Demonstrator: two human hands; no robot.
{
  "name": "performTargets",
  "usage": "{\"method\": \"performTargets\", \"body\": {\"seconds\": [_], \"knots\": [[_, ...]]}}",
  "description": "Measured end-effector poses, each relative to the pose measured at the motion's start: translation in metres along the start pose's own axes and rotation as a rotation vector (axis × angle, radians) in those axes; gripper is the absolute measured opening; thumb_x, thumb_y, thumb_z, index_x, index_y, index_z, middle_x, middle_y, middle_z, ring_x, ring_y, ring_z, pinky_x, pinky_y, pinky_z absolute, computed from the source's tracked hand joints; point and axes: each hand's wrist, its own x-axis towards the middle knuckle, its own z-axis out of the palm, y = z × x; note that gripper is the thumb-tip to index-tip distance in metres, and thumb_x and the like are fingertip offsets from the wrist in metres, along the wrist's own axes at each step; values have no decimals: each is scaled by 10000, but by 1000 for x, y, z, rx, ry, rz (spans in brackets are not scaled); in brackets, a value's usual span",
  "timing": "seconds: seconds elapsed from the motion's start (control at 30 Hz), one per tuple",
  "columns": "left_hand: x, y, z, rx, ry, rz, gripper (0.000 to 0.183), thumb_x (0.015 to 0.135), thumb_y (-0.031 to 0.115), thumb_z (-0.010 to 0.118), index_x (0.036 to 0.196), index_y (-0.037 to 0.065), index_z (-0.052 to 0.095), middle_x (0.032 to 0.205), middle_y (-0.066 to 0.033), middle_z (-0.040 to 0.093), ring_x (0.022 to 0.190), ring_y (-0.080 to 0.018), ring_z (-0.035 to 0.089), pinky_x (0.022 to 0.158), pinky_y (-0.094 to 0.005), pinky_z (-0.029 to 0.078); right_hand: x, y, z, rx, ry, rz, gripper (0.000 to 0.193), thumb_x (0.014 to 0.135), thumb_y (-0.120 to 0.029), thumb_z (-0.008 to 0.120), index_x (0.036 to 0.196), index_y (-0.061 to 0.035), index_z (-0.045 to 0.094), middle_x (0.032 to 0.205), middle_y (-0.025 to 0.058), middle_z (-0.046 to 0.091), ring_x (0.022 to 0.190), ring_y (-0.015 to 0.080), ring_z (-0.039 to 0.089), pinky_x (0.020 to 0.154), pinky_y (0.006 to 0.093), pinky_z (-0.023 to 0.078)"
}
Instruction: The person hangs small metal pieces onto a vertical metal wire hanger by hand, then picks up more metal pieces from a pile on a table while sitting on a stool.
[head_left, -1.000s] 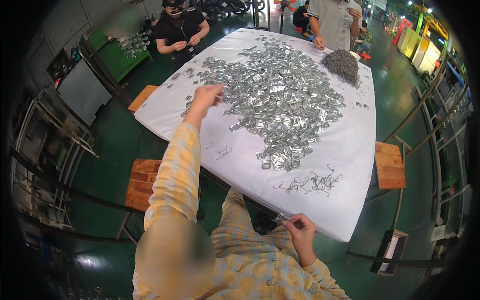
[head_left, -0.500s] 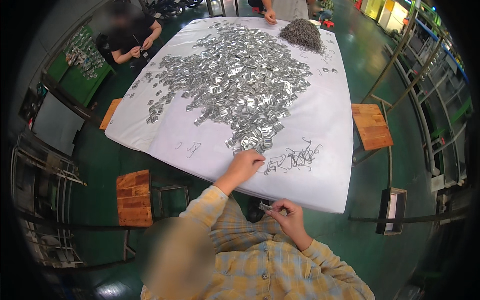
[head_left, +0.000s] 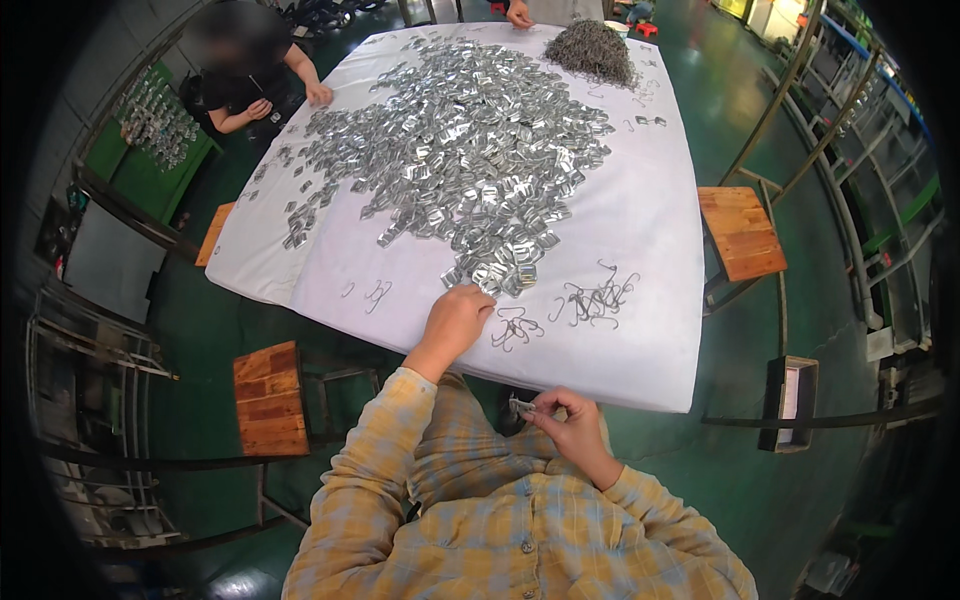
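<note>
your left hand (head_left: 457, 322) is at the near tip of the pile of shiny pieces (head_left: 480, 165), fingers curled; you can't tell if it grips one. your right hand (head_left: 570, 422) pinches a small metal piece (head_left: 521, 407) just off the near edge of the table (head_left: 640, 360); wire hooks (head_left: 597, 306) lie toward its near right corner

No text, label, brand, number or sign is showing legibly on any surface in this view.
</note>
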Motion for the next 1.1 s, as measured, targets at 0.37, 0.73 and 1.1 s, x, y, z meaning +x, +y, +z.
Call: {"method": "performTargets", "body": {"seconds": [0.37, 0.73, 1.1], "knots": [[19, 19, 31, 461, -194, 251, 77, 732, 70, 558, 684, 40, 611, 720, -88, 592, 699, -263, 604, 640, -368, 511, 3, 5, 3, -35, 27, -66, 129, 709, 49, 706, 789, 9, 612, 741, 23, 602, 660, 66, 524, 608, 215, 444], [-14, 32, -20, -497, -228, -363, 52, 719, 18, 606, 757, 37, 577, 703, -34, 558, 686, -152, 564, 609, -300, 456, 8, 10, 4, 26, 137, -38, 145, 707, 39, 720, 797, 3, 612, 739, 10, 593, 674, 75, 523, 633, 217, 448], [-65, 63, -22, -809, -180, -79, 90, 775, -19, 586, 824, 9, 516, 888, -80, 551, 843, -171, 531, 769, -285, 423, 14, 6, 4, 28, 127, 10, 134, 748, 46, 698, 830, -2, 602, 746, -12, 572, 690, 48, 521, 614, 184, 429]]}}
